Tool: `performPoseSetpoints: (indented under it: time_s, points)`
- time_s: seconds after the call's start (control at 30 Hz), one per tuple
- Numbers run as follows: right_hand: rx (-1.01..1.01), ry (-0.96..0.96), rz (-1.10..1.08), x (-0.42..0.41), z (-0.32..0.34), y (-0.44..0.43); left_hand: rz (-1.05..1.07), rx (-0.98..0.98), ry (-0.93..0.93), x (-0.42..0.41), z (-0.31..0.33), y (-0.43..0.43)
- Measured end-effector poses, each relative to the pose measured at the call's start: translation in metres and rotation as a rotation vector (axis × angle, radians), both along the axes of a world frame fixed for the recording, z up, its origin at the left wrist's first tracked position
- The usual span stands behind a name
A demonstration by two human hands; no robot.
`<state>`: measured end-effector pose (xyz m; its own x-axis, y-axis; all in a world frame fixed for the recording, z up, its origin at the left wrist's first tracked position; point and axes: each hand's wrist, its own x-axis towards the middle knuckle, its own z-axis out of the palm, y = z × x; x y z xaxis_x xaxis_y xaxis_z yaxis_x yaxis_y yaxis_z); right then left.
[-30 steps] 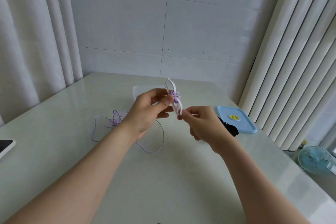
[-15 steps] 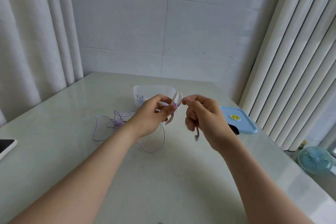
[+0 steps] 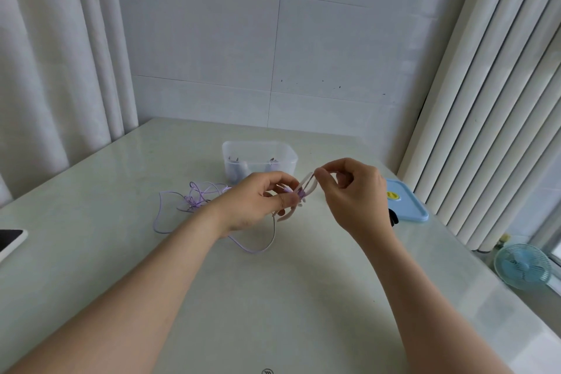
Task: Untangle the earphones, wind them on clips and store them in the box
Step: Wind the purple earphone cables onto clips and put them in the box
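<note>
Winding barely begun: few purple turns sit at middle of clip [image 3: 306,186], held above counter [image 3: 273,297], in front of box [image 3: 261,147]. Left grip [image 3: 258,200] closed on clip's lower half; right grip [image 3: 352,191] pinches its upper tip. Most of cord [image 3: 194,200] lies loose and knotted on counter, left of hands. Left to do: untangle, finish winding, box it, fit lid [image 3: 408,205]. Count: one clip, one cord, one box, one lid. Box holds dim shapes, perhaps two; cannot tell what.

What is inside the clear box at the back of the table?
The clear box holds two small purplish bundles, too blurred to identify. The left hand covers its lower front corner.
</note>
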<state>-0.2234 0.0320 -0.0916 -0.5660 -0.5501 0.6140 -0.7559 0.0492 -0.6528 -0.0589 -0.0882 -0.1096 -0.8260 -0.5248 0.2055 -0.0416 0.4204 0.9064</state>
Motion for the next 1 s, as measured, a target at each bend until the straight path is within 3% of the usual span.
performPoseSetpoints:
  time_s: [0.23, 0.47, 0.83, 1.0]
  points:
    - [0.172, -0.163, 0.119, -0.006, -0.005, -0.002, 0.002, 0.131, 0.108, -0.002, 0.01, 0.009]
    - [0.38, -0.45, 0.392, 0.015, -0.003, 0.003, 0.206, 0.229, 0.279, -0.002, 0.012, 0.006]
    - [0.448, -0.378, 0.615, 0.028, -0.001, 0.009, 0.355, 0.409, 0.345, -0.01, 0.006, 0.004]
    - [0.328, -0.192, 0.575, 0.03, -0.001, 0.006, 0.396, 0.244, 0.337, -0.009, 0.002, -0.001]
